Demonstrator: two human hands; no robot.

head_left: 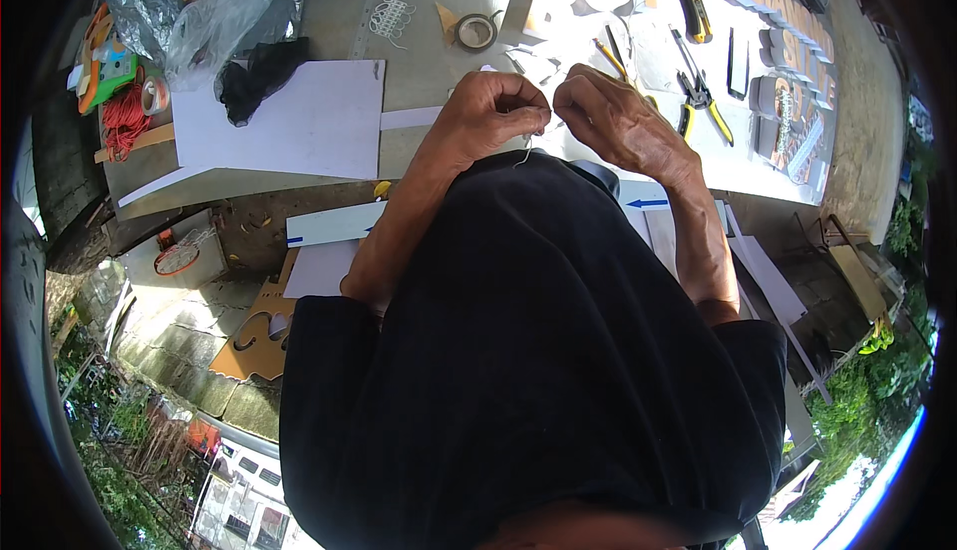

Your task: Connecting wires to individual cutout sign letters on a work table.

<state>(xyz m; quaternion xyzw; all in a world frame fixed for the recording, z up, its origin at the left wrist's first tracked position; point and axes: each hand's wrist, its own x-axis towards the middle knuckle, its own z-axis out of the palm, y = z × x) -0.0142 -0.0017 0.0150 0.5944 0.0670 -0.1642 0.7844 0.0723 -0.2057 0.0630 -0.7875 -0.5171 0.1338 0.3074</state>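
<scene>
Head camera view, looking straight down past a dark shirt [528, 351]: we saw two bare hands meeting over the near edge of a pale grey desk [419, 82], fingertips close but apart. The left grip [495, 112] was pinched, thumb to forefinger, seemingly on a thin pale strand [526, 154]; whether it was wire or thread, we could not tell. The strand hung just below those fingertips, its loose end curling in front of the shirt. We judged that something so fine needed a fingertip pinch rather than a full fist. The right grip [623, 122] faced it with fingers curled inward and bunched, perhaps to work the strand from its other side; we could not tell whether it held anything.

To the right of the hands lay yellow-handled pliers [701, 95] and, beyond them, a yellow-and-black cutter [690, 2], probably set there for easy reach. Ahead and to the left sat a roll of tape [462, 34] and a coiled bundle of white cord [392, 18]. Block letters [788, 12] stood in rows along the right side, presumably clear of handling. At left, a black cloth [254, 82] overlapped a white board [299, 127], perhaps dropped there casually.
</scene>
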